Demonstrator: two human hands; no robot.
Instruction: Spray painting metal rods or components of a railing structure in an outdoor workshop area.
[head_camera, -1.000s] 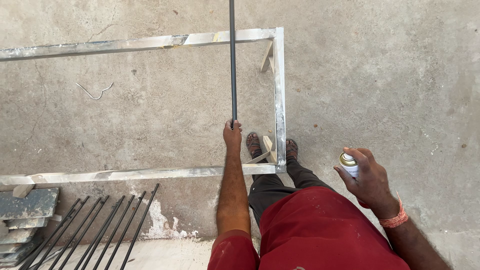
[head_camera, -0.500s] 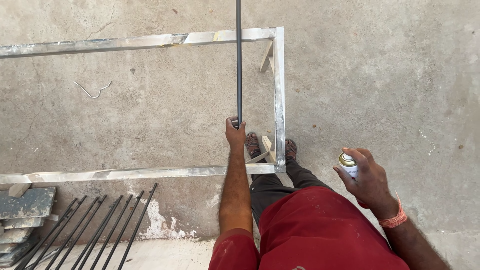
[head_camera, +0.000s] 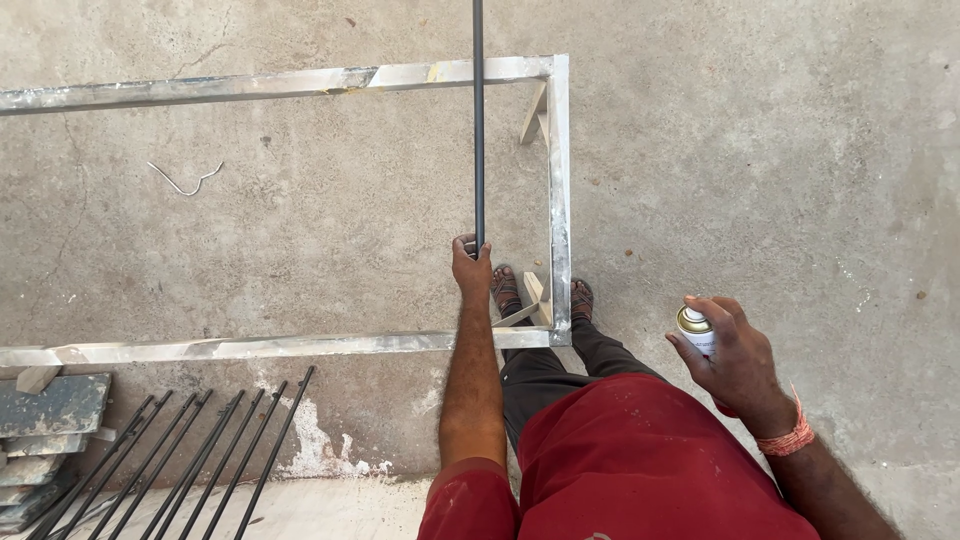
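The left hand (head_camera: 470, 265) is clenched around the near end of a long dark metal rod (head_camera: 478, 120), which runs straight away from the person and leaves the picture at the far edge. The rod lies over the far rail of a rectangular metal frame (head_camera: 557, 190) that rests on the concrete floor (head_camera: 760, 150), crossing that rail a little to the left of the frame's far right corner. The gripping hand sits inside the frame's opening, just beyond its near rail and just left of the person's sandalled feet (head_camera: 506, 290), which stand at the frame's near right corner.

The right hand (head_camera: 735, 360) is well apart from the rod, off to the right and nearer the person, outside the frame. It is wrapped around a spray can (head_camera: 694, 328) held upright, with the forefinger arched over the can's top. An orange thread band (head_camera: 785, 438) circles that wrist.

At the near left, a bundle of dark rods (head_camera: 200, 450) lies fanned out on the floor beside a stack of grey stone slabs (head_camera: 45, 410). A bent piece of wire (head_camera: 185, 180) lies on the floor inside the frame, far left of the held rod.
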